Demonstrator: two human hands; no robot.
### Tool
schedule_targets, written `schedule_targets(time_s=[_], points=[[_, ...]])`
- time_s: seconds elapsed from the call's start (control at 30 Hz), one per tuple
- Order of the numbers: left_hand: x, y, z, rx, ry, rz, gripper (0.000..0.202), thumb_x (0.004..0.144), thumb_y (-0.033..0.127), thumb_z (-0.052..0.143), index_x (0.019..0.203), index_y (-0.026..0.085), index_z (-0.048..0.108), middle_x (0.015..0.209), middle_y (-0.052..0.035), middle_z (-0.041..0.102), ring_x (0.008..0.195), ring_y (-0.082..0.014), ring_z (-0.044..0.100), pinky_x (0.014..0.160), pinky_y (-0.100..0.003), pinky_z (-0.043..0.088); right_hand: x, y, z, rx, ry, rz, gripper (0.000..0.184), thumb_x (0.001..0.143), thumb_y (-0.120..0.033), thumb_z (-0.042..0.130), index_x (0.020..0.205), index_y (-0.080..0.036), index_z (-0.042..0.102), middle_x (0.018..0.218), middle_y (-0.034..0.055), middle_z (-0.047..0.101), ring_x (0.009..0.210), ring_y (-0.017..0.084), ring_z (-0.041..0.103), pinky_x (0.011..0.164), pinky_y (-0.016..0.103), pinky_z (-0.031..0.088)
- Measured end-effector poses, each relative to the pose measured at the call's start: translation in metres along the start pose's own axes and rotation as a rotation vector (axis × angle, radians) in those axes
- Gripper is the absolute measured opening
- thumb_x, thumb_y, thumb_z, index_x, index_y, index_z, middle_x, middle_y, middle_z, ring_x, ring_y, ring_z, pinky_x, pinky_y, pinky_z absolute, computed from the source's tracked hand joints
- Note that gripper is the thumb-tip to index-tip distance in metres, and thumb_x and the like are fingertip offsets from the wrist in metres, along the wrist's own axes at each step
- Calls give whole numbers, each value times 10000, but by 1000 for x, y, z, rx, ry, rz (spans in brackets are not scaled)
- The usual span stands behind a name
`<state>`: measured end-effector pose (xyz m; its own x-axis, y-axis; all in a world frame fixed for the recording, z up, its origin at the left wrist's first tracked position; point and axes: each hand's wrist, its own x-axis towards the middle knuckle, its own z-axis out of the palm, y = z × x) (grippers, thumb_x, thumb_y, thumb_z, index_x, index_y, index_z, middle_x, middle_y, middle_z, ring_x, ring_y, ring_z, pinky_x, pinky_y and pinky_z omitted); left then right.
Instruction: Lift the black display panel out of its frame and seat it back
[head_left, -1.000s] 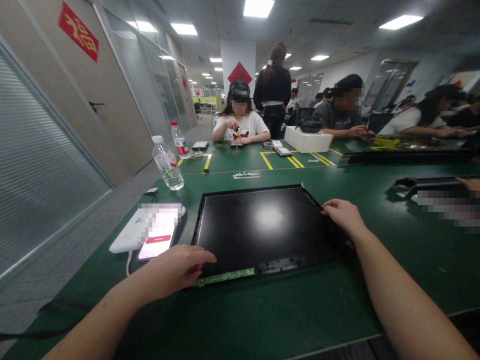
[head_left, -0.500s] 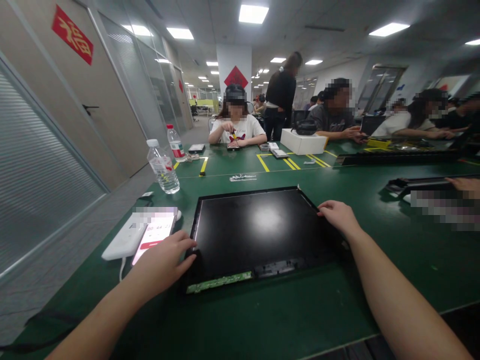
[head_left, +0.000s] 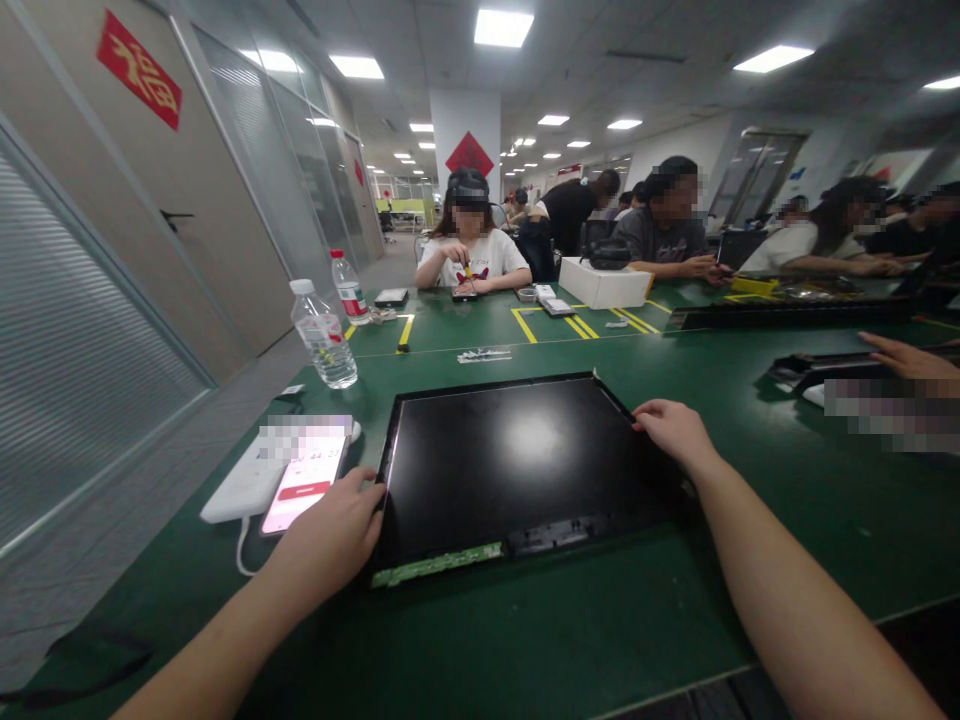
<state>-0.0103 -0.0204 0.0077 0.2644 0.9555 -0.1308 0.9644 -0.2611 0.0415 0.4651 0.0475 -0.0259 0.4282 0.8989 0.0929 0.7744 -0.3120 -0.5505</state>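
A black display panel [head_left: 480, 460] in a dark frame lies face up on the green table in front of me. Along its near edge runs a narrow green circuit board [head_left: 439, 566]. My left hand [head_left: 346, 520] grips the panel's left side, fingers bent over the rim and some fingertips hidden. On the opposite side, my right hand [head_left: 670, 430] pinches the frame's right edge between thumb and fingers. Close to my left hand is a lit phone [head_left: 307, 485], resting against a white device [head_left: 244, 485] with a cable.
Two water bottles [head_left: 324, 335] stand at the back left. Small white strips [head_left: 484, 355] lie beyond the panel. Across the table a person [head_left: 471, 250] works with a tool. To the right are a co-worker's hand [head_left: 911, 358], a long black part [head_left: 832, 372] and a white box [head_left: 604, 284].
My left hand has shifted slightly down and its fingers have closed in on the panel's edge. My right hand stays put. A standing person behind has bent over; the co-worker's hand has lifted.
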Motion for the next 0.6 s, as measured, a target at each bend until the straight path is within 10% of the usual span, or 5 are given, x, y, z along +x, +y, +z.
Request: schedule_targets(time_s=[0.6], points=[[10,-8,15,-132,95,-10,378,836,125,482,1087,123,764,1371,-206,573,1170,-340,668,1070,-471,499,1,-1,1,14,15,-1,238,785,-235,569,885,-215,785,781,43,768,864,215,702,716,286,477]])
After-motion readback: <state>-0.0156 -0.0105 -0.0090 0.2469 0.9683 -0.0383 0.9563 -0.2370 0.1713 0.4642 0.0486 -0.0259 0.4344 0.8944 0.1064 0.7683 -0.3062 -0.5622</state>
